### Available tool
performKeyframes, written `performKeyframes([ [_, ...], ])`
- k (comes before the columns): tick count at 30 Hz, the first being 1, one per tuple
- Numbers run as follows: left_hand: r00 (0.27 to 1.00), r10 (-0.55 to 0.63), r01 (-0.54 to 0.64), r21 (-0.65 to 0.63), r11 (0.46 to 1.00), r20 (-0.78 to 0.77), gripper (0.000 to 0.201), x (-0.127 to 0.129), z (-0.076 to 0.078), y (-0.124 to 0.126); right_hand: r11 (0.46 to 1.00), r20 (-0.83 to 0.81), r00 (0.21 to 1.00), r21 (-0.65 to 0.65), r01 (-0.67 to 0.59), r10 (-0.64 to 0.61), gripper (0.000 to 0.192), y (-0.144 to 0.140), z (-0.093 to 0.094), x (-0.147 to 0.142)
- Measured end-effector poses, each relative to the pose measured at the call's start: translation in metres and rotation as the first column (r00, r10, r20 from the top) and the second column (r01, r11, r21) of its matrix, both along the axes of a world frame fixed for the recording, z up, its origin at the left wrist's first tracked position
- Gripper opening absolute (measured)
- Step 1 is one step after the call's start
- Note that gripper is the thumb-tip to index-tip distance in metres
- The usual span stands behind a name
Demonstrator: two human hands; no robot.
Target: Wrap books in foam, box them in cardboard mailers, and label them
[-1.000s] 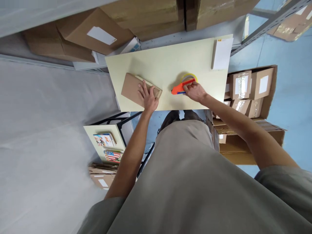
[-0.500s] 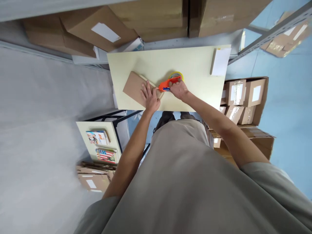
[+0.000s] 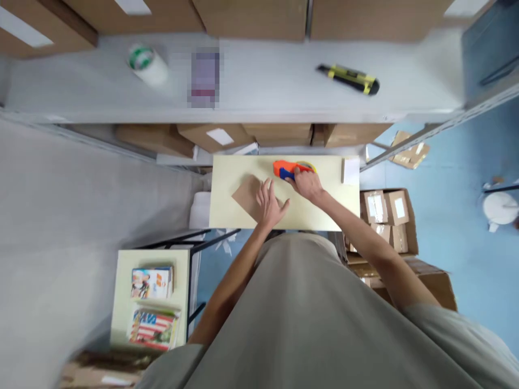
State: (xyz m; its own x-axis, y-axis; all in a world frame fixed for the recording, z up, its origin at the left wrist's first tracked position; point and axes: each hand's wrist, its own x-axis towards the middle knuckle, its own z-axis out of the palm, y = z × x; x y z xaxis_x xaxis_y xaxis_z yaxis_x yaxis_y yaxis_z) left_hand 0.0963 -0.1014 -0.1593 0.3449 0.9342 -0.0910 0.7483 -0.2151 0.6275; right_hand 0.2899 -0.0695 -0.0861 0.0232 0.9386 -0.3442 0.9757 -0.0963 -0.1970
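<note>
Grey metal shelving (image 3: 263, 75), cream worktable (image 3: 300, 216), black-framed side table (image 3: 122, 286), blue floor (image 3: 454, 227) at right

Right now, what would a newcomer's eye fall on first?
Probably the bright orange-and-blue tape dispenser in the right hand, at the pale cream rectangular table. Next might come the yellow-and-black utility knife, lying on the grey shelf beyond. The flat brown cardboard package under the spread left hand is plainer.

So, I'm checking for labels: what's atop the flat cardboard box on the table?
The left hand lies over the flat cardboard box. Its exposed top shows no label; the part beneath the hand is hidden.
</note>
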Motion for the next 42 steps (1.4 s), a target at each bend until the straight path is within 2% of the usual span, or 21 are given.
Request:
performKeyframes([
  [4,0.987,-0.033,-0.010,0.267,0.964,0.158,0.094,0.018,0.043,0.045,0.984,-0.019,0.993,0.128,0.122,-0.120,0.062,0.007,0.060,-0.013],
  [7,0.957,-0.059,-0.075,0.439,0.895,0.283,0.082,0.033,0.079,0.093,0.932,-0.046,0.985,0.319,0.173,-0.167,0.061,0.033,0.102,-0.022],
  [9,0.935,-0.073,-0.121,0.506,0.854,0.347,0.076,0.041,0.103,0.124,0.885,-0.054,0.988,0.440,0.153,-0.145,0.055,0.058,0.124,-0.024],
  [11,0.919,-0.080,-0.155,0.540,0.827,0.387,0.073,0.048,0.125,0.153,0.852,-0.037,0.993,0.510,0.118,-0.116,0.047,0.085,0.141,-0.025],
  [13,0.916,-0.084,-0.160,0.549,0.820,0.392,0.075,0.052,0.143,0.176,0.845,-0.006,0.994,0.525,0.098,-0.112,0.044,0.112,0.151,-0.026],
  [16,0.937,-0.096,-0.108,0.541,0.834,0.335,0.084,0.055,0.157,0.197,0.859,0.046,0.989,0.502,0.098,-0.140,0.043,0.146,0.157,-0.027],
  [19,0.952,-0.130,-0.043,0.542,0.839,0.277,0.084,0.050,0.153,0.200,0.880,0.089,0.981,0.462,0.112,-0.172,0.046,0.167,0.154,-0.028],
  [22,0.952,-0.173,0.010,0.538,0.843,0.253,0.073,0.037,0.134,0.190,0.892,0.100,0.979,0.436,0.118,-0.178,0.051,0.179,0.146,-0.028],
  [24,0.956,-0.199,0.063,0.513,0.856,0.214,0.065,0.023,0.117,0.182,0.880,0.079,0.981,0.460,0.120,-0.175,0.058,0.179,0.139,-0.028],
  [25,0.961,-0.206,0.094,0.486,0.869,0.183,0.061,0.014,0.108,0.179,0.859,0.055,0.982,0.495,0.130,-0.180,0.061,0.176,0.134,-0.029],
  [27,0.977,-0.190,0.142,0.382,0.913,0.092,0.056,-0.006,0.091,0.176,0.780,-0.035,0.980,0.600,0.179,-0.198,0.062,0.161,0.117,-0.032],
  [29,0.990,-0.135,0.140,0.195,0.971,-0.041,0.053,-0.031,0.074,0.176,0.669,-0.189,0.960,0.688,0.280,-0.207,0.060,0.130,0.089,-0.041],
  [30,0.988,-0.103,0.114,0.090,0.989,-0.114,0.052,-0.043,0.066,0.177,0.626,-0.290,0.933,0.693,0.358,-0.213,0.059,0.110,0.071,-0.047],
  [31,0.980,-0.077,0.077,-0.008,0.997,-0.184,0.052,-0.056,0.058,0.179,0.599,-0.410,0.882,0.654,0.461,-0.232,0.060,0.087,0.052,-0.054],
  [32,0.970,-0.057,0.039,-0.082,0.996,-0.236,0.052,-0.068,0.050,0.180,0.585,-0.548,0.789,0.556,0.591,-0.277,0.062,0.062,0.031,-0.062],
  [33,0.961,-0.048,0.011,-0.137,0.990,-0.273,0.052,-0.078,0.042,0.182,0.568,-0.685,0.629,0.371,0.735,-0.367,0.065,0.037,0.011,-0.070],
  [34,0.953,-0.048,-0.008,-0.183,0.983,-0.298,0.053,-0.087,0.035,0.183,0.517,-0.772,0.389,0.091,0.851,-0.504,0.067,0.012,-0.008,-0.079],
  [35,0.948,-0.056,-0.014,-0.220,0.975,-0.312,0.054,-0.094,0.029,0.184,0.451,-0.765,0.162,-0.182,0.874,-0.623,0.070,-0.011,-0.025,-0.088],
  [37,0.940,-0.096,-0.004,-0.291,0.957,-0.327,0.058,-0.101,0.017,0.185,0.331,-0.644,-0.106,-0.519,0.788,-0.757,0.072,-0.048,-0.051,-0.103],
  [39,0.934,-0.147,0.026,-0.348,0.937,-0.326,0.064,-0.101,0.007,0.185,0.271,-0.545,-0.238,-0.692,0.669,-0.804,0.072,-0.073,-0.068,-0.114],
  [42,0.925,-0.217,0.075,-0.409,0.909,-0.311,0.071,-0.096,-0.007,0.182,0.230,-0.467,-0.404,-0.829,0.510,-0.787,0.070,-0.087,-0.080,-0.120],
])
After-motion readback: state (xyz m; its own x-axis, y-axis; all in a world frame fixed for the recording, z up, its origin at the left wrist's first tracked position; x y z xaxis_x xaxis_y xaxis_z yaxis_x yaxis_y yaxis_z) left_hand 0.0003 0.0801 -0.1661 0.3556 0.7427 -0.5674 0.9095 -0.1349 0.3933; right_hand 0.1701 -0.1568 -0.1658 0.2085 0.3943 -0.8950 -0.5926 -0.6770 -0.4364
